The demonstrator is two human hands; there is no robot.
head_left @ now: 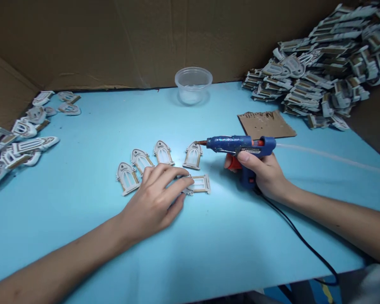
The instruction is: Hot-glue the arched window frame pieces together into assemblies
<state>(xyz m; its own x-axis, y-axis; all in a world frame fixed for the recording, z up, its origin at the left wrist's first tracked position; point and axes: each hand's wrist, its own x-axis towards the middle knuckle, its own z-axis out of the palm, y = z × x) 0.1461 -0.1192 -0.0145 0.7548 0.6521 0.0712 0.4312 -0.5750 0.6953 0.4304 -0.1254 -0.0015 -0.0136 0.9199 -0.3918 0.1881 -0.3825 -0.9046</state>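
Observation:
My right hand (269, 173) is wrapped round a blue hot glue gun (229, 143), with fingers at its red trigger. The nozzle points left, at the top of a small arched window piece (192, 156); whether it touches cannot be told. My left hand (158, 196) has its fingertips and thumb around the arched end of another window piece (201, 184), which lies sideways and is partly hidden by the fingers. Just beyond that hand, more white arched window pieces (164, 153) with brownish edges lie in a curved row.
A clear plastic cup (193, 84) stands at the back. Right of it lies a cardboard scrap (267, 124) below a large heap of window pieces (329, 63). Other loose pieces (25, 128) lie at far left. A black cord (300, 236) runs off the table's front edge. Cardboard walls (114, 42) enclose the table.

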